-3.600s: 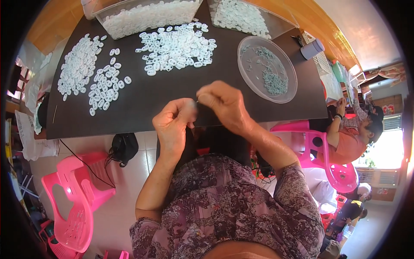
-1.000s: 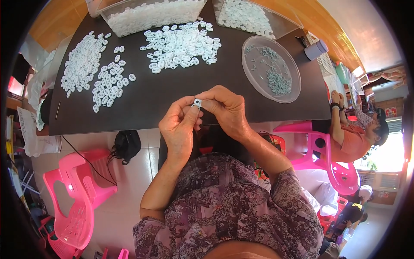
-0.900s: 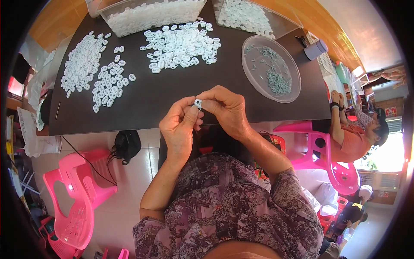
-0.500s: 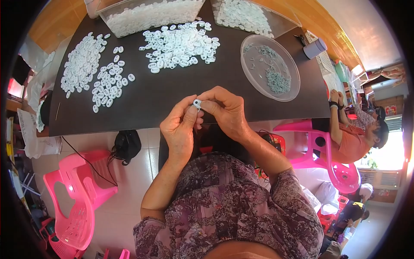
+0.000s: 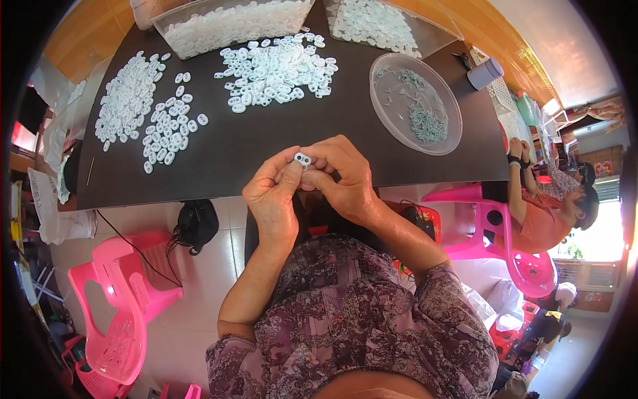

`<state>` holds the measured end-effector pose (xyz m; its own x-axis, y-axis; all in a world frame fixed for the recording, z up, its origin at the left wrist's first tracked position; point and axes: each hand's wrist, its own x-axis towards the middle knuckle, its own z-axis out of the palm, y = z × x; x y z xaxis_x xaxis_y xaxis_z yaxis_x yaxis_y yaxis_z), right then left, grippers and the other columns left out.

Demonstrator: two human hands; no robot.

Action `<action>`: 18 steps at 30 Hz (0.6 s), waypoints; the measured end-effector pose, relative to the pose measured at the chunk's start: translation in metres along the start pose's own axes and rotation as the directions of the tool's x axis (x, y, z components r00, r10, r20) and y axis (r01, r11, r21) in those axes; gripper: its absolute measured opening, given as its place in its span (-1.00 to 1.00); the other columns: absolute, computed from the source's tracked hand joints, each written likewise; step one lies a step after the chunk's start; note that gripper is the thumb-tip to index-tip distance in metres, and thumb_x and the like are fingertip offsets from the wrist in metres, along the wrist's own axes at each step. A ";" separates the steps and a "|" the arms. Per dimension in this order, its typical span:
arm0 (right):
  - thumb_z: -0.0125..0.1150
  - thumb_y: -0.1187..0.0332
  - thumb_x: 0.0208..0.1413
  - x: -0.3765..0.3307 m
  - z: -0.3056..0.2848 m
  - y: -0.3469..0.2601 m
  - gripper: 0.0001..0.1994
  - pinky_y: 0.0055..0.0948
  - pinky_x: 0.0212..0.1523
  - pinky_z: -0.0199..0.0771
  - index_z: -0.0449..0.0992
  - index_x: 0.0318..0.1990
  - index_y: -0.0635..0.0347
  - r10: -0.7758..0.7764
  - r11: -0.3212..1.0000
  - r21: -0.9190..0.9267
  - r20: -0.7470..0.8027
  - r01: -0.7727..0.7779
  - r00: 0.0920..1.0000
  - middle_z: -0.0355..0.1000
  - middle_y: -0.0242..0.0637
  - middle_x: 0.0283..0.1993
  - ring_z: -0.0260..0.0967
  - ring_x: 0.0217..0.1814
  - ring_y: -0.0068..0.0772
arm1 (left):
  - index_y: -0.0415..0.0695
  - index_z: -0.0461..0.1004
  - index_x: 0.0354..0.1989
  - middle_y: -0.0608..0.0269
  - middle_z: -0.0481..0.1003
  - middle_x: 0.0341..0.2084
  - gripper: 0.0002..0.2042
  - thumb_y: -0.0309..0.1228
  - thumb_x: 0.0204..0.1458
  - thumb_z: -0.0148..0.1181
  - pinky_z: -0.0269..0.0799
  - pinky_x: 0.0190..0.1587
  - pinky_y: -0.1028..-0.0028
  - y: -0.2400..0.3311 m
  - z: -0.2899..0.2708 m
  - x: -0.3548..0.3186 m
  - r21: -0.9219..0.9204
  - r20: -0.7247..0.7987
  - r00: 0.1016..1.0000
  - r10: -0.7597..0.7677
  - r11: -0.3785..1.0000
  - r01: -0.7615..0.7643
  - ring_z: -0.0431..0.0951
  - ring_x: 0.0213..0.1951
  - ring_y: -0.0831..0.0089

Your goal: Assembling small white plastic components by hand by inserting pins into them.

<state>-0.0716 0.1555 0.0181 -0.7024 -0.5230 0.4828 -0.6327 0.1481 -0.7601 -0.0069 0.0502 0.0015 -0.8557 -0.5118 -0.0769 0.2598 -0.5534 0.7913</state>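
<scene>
Near the left edge of the dark surface [image 5: 266, 143] lie loose white rings [image 5: 143, 113]. Over its near edge, the left hand [image 5: 271, 199] and right hand [image 5: 345, 176] pinch one small white two-holed piece [image 5: 303, 159] between fingertips. A slackened grip would likely drop it to the floor; the clear dish [image 5: 415, 103] sits toward the right edge.

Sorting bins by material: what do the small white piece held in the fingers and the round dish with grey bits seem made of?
White piece: likely moulded plastic, evenly white, faint sheen, two holes. Round dish: clear plastic, the dark tabletop shows through. Grey bits: possibly metal, too small to tell.
</scene>
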 end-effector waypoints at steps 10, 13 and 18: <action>0.25 0.59 -0.20 -0.006 -0.003 0.010 -0.70 -0.47 -0.36 0.37 0.51 -0.20 0.26 -0.170 0.974 -0.164 -0.055 0.159 0.984 0.42 -0.24 -0.29 0.33 -0.35 -0.38 | -0.38 0.46 -0.14 0.18 0.52 -0.42 -0.80 -0.57 0.07 0.09 0.42 -0.37 0.61 -0.003 -0.005 -0.002 0.053 0.058 0.998 -0.026 0.998 0.023 0.46 -0.49 0.56; 0.25 0.59 -0.20 -0.009 -0.001 0.013 -0.69 -0.47 -0.37 0.37 0.51 -0.20 0.26 -0.171 0.974 -0.163 -0.072 0.158 0.983 0.42 -0.23 -0.28 0.33 -0.36 -0.37 | -0.38 0.46 -0.15 0.16 0.52 -0.42 -0.79 -0.55 0.07 0.10 0.44 -0.38 0.58 -0.004 -0.005 -0.001 0.088 0.075 0.997 0.005 0.996 -0.012 0.47 -0.49 0.53; 0.25 0.59 -0.22 -0.008 -0.001 0.009 -0.68 -0.46 -0.38 0.37 0.50 -0.18 0.27 -0.191 0.966 -0.189 -0.064 0.176 0.979 0.43 -0.22 -0.28 0.33 -0.37 -0.35 | -0.38 0.47 -0.18 0.17 0.52 -0.42 -0.81 -0.53 0.07 0.11 0.44 -0.39 0.59 -0.002 -0.003 -0.002 0.045 0.048 0.999 -0.008 0.999 0.006 0.47 -0.49 0.54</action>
<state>-0.0718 0.1616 0.0075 -0.5876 -0.4872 0.6461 -0.7968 0.2096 -0.5666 -0.0043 0.0500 -0.0017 -0.8784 -0.4749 -0.0540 0.2343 -0.5262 0.8175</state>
